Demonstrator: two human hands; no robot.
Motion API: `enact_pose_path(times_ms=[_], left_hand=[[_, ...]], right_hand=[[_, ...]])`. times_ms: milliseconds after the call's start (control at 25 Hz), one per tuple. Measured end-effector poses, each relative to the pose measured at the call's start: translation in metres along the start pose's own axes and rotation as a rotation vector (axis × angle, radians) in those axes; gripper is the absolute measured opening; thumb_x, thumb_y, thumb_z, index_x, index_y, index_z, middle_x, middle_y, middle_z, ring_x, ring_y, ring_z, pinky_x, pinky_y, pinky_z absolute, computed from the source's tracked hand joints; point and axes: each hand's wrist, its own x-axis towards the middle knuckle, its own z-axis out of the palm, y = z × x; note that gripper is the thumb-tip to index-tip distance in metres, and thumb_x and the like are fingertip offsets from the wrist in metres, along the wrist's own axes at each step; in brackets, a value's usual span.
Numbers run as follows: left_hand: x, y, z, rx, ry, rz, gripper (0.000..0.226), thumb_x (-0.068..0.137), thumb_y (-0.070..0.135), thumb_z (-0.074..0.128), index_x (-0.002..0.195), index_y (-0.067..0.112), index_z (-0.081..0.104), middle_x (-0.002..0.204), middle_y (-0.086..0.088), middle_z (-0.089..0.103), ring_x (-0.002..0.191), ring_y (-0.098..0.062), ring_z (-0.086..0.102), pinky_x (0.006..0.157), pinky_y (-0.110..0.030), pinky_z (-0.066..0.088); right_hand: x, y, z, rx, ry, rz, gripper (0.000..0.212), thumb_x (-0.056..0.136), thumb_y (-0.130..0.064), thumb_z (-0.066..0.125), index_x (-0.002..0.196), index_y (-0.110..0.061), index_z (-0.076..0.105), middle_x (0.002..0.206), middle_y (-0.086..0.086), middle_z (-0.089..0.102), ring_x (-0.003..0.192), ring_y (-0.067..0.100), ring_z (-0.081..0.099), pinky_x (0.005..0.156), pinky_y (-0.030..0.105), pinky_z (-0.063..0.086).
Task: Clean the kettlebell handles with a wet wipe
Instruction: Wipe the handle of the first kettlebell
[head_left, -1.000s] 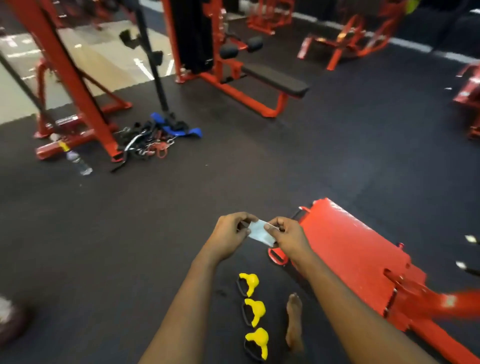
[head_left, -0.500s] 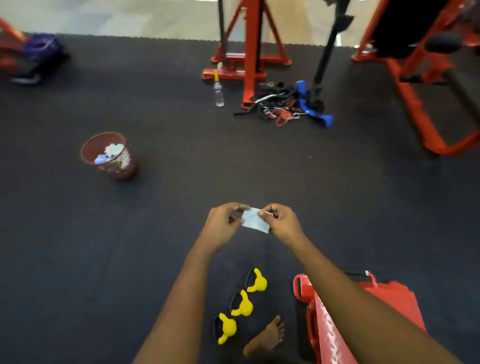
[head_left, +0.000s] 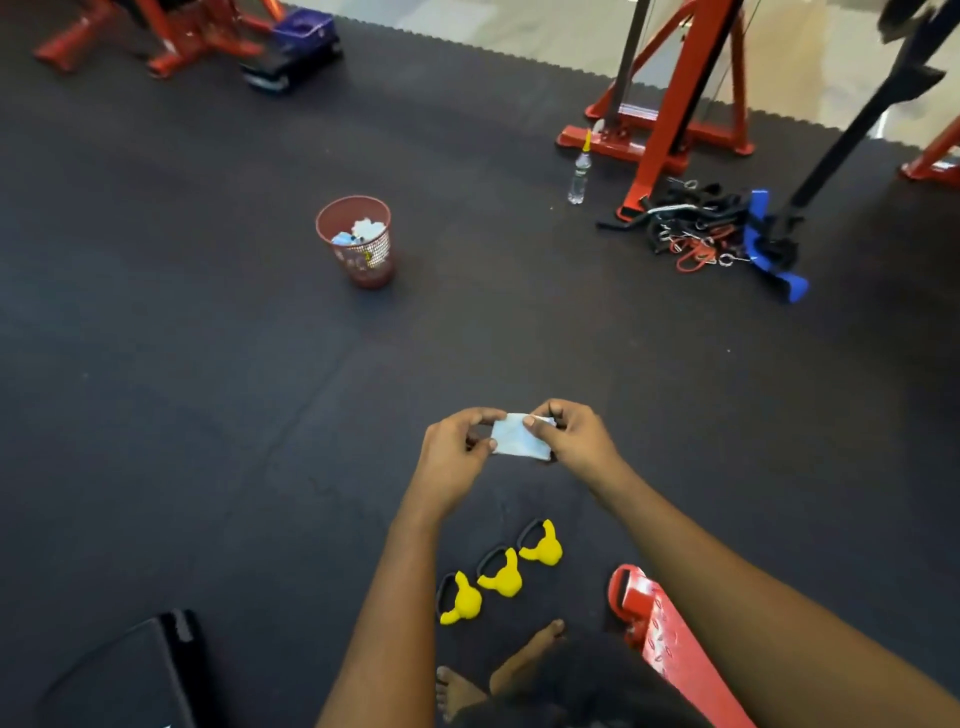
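Observation:
A small pale blue wet wipe packet (head_left: 514, 435) is pinched between my left hand (head_left: 457, 447) and my right hand (head_left: 571, 434), held out in front of me above the dark floor mat. Below my hands, three yellow kettlebells (head_left: 501, 574) with black handles lie in a diagonal row on the mat, close to my bare feet (head_left: 524, 660). Neither hand touches a kettlebell.
A red mesh waste bin (head_left: 358, 249) with crumpled wipes stands ahead to the left. A red metal platform (head_left: 665, 634) lies at my right. A pile of cable attachments (head_left: 701, 234), a water bottle (head_left: 579, 174) and red machine frames (head_left: 670, 104) sit at the back right. A black bench pad (head_left: 130, 675) is at bottom left.
My view has swung left: the bin came into sight and moved toward the centre, the red platform slid to the lower right. Both hands still hold the packet in front of me.

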Motion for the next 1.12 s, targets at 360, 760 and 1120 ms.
enact_pose_path(times_ms=[360, 760, 1120], left_hand=[[-0.06, -0.058, 0.018, -0.173, 0.197, -0.22, 0.03, 0.091, 0.013, 0.054, 0.108, 0.032, 0.069, 0.099, 0.01, 0.069, 0.083, -0.011, 0.068, 0.081, -0.029, 0.056], [-0.064, -0.173, 0.085, -0.179, 0.515, -0.464, 0.017, 0.092, 0.015, 0.06, 0.105, 0.02, 0.07, 0.094, 0.005, 0.071, 0.086, -0.001, 0.064, 0.072, -0.01, 0.049], [0.03, -0.574, 0.3, -0.181, 0.704, -0.524, 0.015, 0.092, 0.014, 0.06, 0.104, 0.015, 0.069, 0.086, 0.009, 0.068, 0.071, 0.007, 0.057, 0.064, -0.004, 0.041]], right_hand=[[-0.015, 0.042, 0.023, 0.063, -0.17, 0.088, 0.016, 0.092, -0.019, 0.065, 0.082, -0.008, 0.063, 0.09, 0.029, 0.067, 0.074, 0.039, 0.071, 0.052, 0.028, 0.052], [0.044, 0.152, 0.08, -0.042, -0.31, 0.024, 0.013, 0.083, -0.02, 0.072, 0.076, -0.017, 0.061, 0.073, 0.012, 0.062, 0.063, 0.02, 0.058, 0.052, 0.034, 0.054], [0.159, 0.562, 0.267, 0.007, -0.179, 0.07, 0.009, 0.079, -0.022, 0.069, 0.076, -0.022, 0.06, 0.075, 0.009, 0.063, 0.068, 0.026, 0.063, 0.051, 0.04, 0.057]])
